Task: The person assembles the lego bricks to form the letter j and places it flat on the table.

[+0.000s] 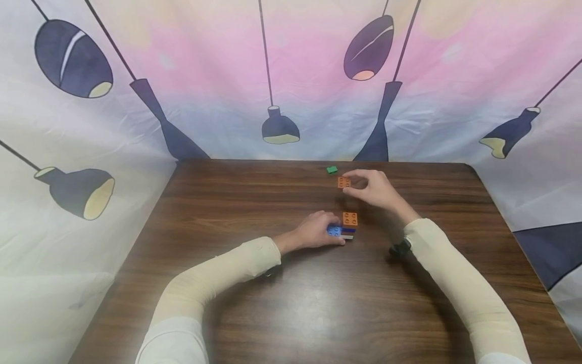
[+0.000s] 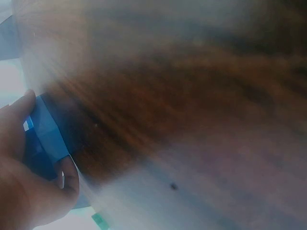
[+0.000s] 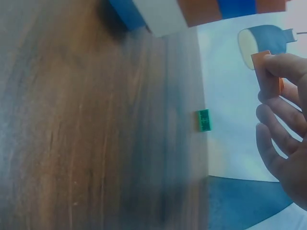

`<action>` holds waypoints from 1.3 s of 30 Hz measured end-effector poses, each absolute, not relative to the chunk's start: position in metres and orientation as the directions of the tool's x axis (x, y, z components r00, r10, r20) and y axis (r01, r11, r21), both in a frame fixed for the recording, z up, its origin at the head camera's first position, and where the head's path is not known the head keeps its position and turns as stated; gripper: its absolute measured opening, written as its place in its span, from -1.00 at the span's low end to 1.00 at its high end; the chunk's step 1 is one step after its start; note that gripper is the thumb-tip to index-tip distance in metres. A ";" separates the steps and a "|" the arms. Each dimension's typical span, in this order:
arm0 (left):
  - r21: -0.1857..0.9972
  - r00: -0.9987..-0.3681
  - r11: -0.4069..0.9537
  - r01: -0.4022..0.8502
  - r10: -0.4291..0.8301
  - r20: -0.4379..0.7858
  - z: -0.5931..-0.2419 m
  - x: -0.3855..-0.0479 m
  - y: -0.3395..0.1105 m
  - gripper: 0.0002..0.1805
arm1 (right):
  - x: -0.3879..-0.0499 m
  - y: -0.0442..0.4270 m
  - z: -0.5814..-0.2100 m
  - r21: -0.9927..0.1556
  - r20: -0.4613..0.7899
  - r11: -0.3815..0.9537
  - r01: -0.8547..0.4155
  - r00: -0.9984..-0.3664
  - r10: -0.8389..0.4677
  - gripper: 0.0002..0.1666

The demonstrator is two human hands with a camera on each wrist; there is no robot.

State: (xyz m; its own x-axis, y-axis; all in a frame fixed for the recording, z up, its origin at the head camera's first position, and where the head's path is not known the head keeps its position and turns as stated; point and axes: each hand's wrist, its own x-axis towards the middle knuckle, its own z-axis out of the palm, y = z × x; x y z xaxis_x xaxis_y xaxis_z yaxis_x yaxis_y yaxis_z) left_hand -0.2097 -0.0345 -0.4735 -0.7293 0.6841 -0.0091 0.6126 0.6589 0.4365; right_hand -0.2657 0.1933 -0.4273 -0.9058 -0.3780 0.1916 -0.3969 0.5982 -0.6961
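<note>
My left hand grips the lower part of a small stack of toy building bricks, with a studded blue brick showing between its thumb and fingers. An orange brick tops the stack; below it come blue, orange and white layers. Farther back, my right hand pinches a separate orange brick between thumb and fingers, raised off the table in the right wrist view. In the left wrist view, the fingers hide part of the blue brick.
A green brick lies close to the far edge of the brown wooden table. Printed cloth hangs behind the table and along both sides. A black wrist camera sits at the right sleeve's cuff.
</note>
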 end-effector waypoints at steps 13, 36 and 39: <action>0.437 -0.726 0.655 0.617 0.687 -0.005 -0.475 -0.211 -0.034 -0.39 | -0.235 0.200 -0.415 -0.658 0.256 0.588 -0.470 -0.874 -0.413 -0.45; 0.426 -0.729 0.657 0.622 0.685 0.007 -0.475 -0.210 -0.035 -0.37 | -0.186 0.198 -0.409 -0.641 0.309 0.547 -0.538 -0.834 -0.458 -0.52; 0.431 -0.725 0.650 0.625 0.689 0.013 -0.475 -0.210 -0.035 -0.39 | -0.182 0.197 -0.411 -0.639 0.314 0.550 -0.538 -0.835 -0.453 -0.53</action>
State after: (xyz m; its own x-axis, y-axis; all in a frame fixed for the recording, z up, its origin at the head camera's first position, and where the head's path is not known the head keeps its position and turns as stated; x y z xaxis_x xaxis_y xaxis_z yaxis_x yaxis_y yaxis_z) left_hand -0.2104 -0.0352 -0.4753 -0.7251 0.6886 0.0132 0.6255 0.6504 0.4310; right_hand -0.1825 0.1972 -0.4111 -0.8346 -0.4529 0.3135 -0.5383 0.5496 -0.6389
